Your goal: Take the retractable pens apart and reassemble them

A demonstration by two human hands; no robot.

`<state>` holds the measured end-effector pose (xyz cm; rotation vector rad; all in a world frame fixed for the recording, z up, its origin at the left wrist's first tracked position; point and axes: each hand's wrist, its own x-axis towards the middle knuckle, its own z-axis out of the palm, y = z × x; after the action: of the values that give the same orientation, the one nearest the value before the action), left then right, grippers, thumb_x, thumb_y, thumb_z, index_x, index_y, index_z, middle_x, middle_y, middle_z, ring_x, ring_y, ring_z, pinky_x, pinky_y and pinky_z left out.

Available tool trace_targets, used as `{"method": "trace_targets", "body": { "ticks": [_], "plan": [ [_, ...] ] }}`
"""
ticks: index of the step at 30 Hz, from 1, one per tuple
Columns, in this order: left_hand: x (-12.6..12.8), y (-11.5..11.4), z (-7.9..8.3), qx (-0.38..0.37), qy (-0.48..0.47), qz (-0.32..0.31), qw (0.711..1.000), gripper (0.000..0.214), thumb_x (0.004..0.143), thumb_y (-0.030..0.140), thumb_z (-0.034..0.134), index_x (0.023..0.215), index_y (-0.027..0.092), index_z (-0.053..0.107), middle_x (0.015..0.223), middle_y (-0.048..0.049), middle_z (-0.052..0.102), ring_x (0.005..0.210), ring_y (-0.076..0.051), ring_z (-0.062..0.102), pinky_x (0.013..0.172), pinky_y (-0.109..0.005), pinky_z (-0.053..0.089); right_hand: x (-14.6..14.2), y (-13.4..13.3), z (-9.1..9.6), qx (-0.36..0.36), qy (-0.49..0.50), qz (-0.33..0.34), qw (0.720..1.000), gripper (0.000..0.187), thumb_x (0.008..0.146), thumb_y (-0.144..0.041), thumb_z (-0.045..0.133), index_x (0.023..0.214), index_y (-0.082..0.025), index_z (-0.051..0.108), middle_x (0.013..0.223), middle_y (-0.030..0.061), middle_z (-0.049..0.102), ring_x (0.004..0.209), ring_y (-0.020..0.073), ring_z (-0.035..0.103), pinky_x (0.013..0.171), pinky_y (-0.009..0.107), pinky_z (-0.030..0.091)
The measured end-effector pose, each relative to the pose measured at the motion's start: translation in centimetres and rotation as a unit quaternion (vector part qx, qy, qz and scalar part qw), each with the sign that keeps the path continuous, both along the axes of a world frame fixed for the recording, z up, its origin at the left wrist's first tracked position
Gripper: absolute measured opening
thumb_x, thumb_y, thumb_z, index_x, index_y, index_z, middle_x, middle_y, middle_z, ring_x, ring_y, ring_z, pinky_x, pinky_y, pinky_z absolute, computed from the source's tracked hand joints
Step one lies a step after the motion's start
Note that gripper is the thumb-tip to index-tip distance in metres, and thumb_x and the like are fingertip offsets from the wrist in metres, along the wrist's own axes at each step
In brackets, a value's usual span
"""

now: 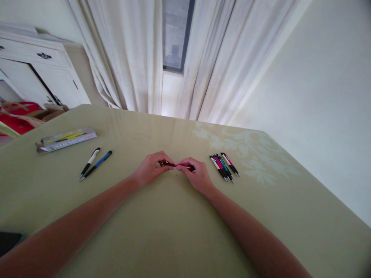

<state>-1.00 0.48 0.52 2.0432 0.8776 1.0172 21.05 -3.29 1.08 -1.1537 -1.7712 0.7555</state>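
Left hand (151, 167) is pinching one end of a slim black-and-pink plastic pen (171, 165) mid-table (174, 231), right hand (196, 174) clamped on the other. Looks mid-job to me; can't tell if it's in one piece. Bunch of black, white, pink and green pens (219, 166) toward the right edge, white-and-black pen (89, 163) plus blue-and-black pen (100, 162) toward the left. All look whole, no clue which are done or waiting. Long grey-white box (68, 144) farther off, by the left edge.
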Motion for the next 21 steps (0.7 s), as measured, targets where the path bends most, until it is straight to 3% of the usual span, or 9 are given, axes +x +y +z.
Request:
{"method": "trace_targets", "body": {
  "ticks": [4,8,12,18,21],
  "plan": [
    [0.14,-0.31,0.16,0.012,-0.013,0.002,1.0,0.022,0.088,0.042,0.073,0.09,0.021,0.076,0.086,-0.0046,0.07,0.078,-0.017,0.065,0.071,-0.028,0.051,-0.02,-0.07,0.11,-0.03,-0.004,0.013,0.999,0.022,0.092,-0.041,0.068,0.091,-0.021,0.075,0.08,0.0023,0.077,0.068,0.0158,0.068,0.063,0.024,0.051],
    [0.36,-0.18,0.14,-0.036,-0.025,0.031,0.999,0.034,0.088,0.046,0.07,0.109,0.02,0.072,0.092,-0.0059,0.074,0.08,-0.018,0.068,0.071,-0.028,0.053,-0.08,-0.04,0.04,-0.022,0.003,0.0,1.0,0.023,0.093,-0.043,0.066,0.094,-0.021,0.074,0.08,0.0027,0.077,0.068,0.0157,0.068,0.062,0.024,0.051],
    [0.09,0.29,-0.07,-0.069,-0.01,0.047,0.996,0.038,0.097,0.049,0.055,0.092,0.018,0.075,0.075,-0.0037,0.072,0.068,-0.017,0.065,0.064,-0.027,0.051,-0.09,-0.03,0.05,-0.015,0.001,-0.009,1.0,0.022,0.093,-0.042,0.067,0.092,-0.02,0.073,0.08,0.0029,0.076,0.068,0.0158,0.068,0.062,0.024,0.05],
    [-0.17,0.5,-0.38,-0.059,-0.06,0.04,0.996,0.03,0.081,0.045,0.079,0.094,0.019,0.075,0.092,-0.006,0.076,0.079,-0.018,0.068,0.072,-0.028,0.053,-0.13,-0.02,0.2,-0.034,0.013,-0.009,0.999,0.023,0.094,-0.041,0.066,0.09,-0.02,0.072,0.077,0.0029,0.075,0.064,0.0151,0.067,0.06,0.023,0.049],
    [-0.07,0.56,-0.64,-0.091,-0.063,0.059,0.992,0.033,0.089,0.05,0.068,0.099,0.019,0.074,0.087,-0.0053,0.075,0.076,-0.017,0.067,0.07,-0.027,0.053,-0.14,-0.01,0.21,-0.035,0.021,-0.017,0.999,0.024,0.093,-0.043,0.066,0.091,-0.02,0.072,0.077,0.0035,0.076,0.064,0.0153,0.067,0.06,0.024,0.05]
  ]
}}
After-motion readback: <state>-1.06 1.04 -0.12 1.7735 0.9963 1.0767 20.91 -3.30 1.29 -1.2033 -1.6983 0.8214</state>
